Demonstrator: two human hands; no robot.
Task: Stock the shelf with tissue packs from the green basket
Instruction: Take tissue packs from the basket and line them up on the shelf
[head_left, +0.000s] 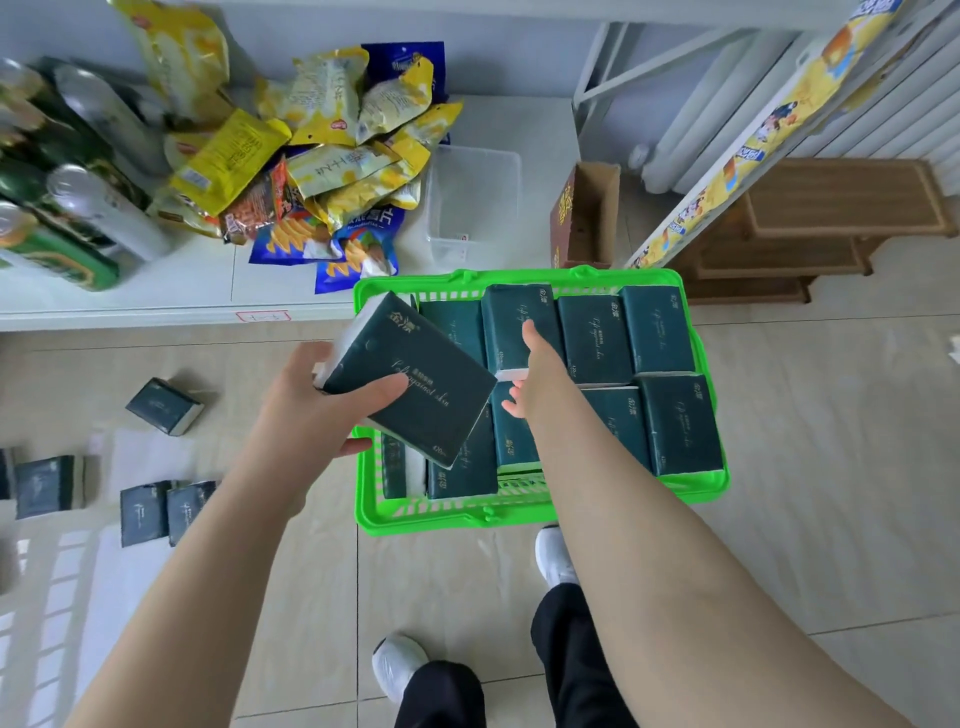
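Above the left end of the bright green plastic basket (519, 515), the left hand (306, 402) grips a dark green rectangular tissue pack (415, 384), thumb across its face and fingers beneath. Inside the basket, the right hand (535, 366) pinches the near edge of a second dark green pack (511, 317), which sits among others like it. Behind the basket lies the white shelf (171, 283).

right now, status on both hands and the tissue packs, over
Left hand grips one tissue pack over the green basket. Right hand on a second pack inside, grip unclear. Snack bags piled on the shelf.
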